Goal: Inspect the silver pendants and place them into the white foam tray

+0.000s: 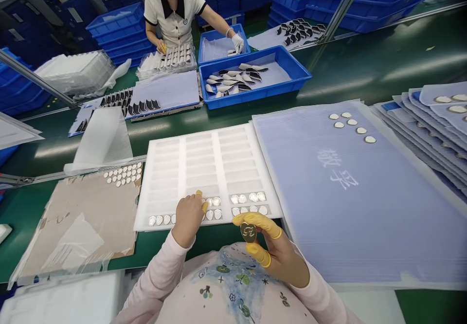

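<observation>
Held up by my right hand (286, 256) is a small gold-coloured metal disc (248, 232) with a raised mark on its face. Yellow finger cots cover the thumb and fingers that pinch it by its edges. My left hand (189, 217) rests low over the white foam tray (145, 183), its fingers curled down at a row of shiny round discs (216, 201); whatever is under the fingertips is hidden. More discs (259, 196) lie in pairs in the tray's right column, and others (159, 220) sit in the lower left slot.
A purple-blue sheet (365, 217) at right carries several discs (352, 122). Stacked sheets (412, 115) stand beyond it. A cardboard sheet (98, 207) with discs lies left. Across the bench a person (171, 12) works beside a blue bin (255, 95) of curved pieces.
</observation>
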Demonstrator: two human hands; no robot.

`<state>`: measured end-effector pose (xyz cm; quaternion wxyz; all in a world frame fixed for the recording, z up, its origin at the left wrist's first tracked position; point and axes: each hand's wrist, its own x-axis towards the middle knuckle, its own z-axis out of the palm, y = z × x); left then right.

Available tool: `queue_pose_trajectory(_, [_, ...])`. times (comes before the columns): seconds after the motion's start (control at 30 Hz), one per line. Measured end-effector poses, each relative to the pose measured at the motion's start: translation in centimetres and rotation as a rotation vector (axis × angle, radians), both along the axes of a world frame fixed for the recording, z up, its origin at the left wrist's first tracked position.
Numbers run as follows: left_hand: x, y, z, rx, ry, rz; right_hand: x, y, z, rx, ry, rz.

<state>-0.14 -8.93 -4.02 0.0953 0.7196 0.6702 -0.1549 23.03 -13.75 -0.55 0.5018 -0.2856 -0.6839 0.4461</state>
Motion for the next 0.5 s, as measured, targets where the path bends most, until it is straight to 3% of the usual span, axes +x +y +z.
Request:
queue_pose_trajectory(0.17, [-0.1,0.0,0.5,-0.017,0.036,-0.013,-0.1,-0.1,-0.1,-0.07,0.147,0.036])
queue_pose_trajectory(0.37, [-0.4,0.1,0.6,-0.036,0.026,-0.014,-0.2,-0.3,-1.0,-0.152,0.181,0.036])
queue_pose_trajectory(0.5, [-0.3,-0.1,1.4,-0.011,-0.026,-0.01,-0.3,-0.2,-0.6,-0.15,0.203,0.037])
